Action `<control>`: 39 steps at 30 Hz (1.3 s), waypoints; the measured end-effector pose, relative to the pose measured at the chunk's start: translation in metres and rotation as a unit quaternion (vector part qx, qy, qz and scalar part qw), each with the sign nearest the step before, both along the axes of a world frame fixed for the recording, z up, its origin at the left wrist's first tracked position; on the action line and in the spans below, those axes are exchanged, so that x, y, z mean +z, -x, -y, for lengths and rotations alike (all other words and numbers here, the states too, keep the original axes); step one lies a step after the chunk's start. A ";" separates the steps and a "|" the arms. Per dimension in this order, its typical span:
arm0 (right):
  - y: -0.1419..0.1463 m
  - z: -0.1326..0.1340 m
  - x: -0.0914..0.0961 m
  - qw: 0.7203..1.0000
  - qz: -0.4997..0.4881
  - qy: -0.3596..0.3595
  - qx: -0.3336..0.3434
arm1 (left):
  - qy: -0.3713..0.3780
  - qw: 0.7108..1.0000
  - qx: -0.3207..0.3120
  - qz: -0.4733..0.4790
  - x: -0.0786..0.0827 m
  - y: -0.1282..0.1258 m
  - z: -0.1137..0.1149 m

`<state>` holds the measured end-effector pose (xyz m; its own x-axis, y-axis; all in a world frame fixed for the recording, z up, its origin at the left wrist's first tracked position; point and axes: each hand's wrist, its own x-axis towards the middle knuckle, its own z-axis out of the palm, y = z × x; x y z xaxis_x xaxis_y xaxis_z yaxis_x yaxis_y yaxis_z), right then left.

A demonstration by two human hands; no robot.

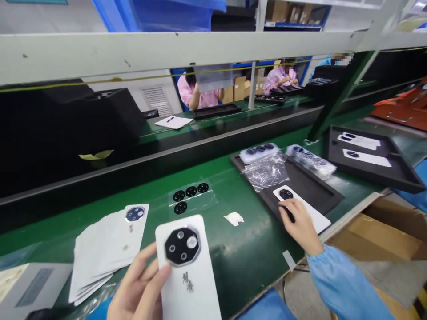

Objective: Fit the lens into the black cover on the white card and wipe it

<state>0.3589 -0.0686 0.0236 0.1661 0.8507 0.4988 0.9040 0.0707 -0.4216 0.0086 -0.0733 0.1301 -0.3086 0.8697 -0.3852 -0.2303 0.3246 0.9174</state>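
L hand point(140, 289) gripping white phone cover point(188, 271), left of black tray point(310, 182), over desk point(247, 262). R hand point(300, 222) laid flat, fingers close together, on 2nd cover point(320, 218) in tray, not yet lifted. Further left, stack of covers point(103, 249).

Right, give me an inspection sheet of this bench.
Surface: green bench.
Job's things: white cover with black camera ring; second cover in black tray.
Clutter: cover stack, lens sheet, paper scrap, plastic bags.
Hands: left hand grips the white cover; right hand rests on the second cover.
Cables: yellow cord along the rail.
Surroundings: far tray with covers; people in pink across the belt.
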 end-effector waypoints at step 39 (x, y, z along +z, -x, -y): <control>0.218 -0.046 0.156 0.920 -0.109 -0.242 0.288 | -0.321 0.893 0.154 -0.276 0.052 -0.040 -0.024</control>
<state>0.1408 -0.0226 0.1800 -0.1022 0.5157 0.8507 0.5554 0.7390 -0.3813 0.0487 -0.0493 0.1825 -0.5591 0.6980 0.4475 0.3267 -0.3106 0.8926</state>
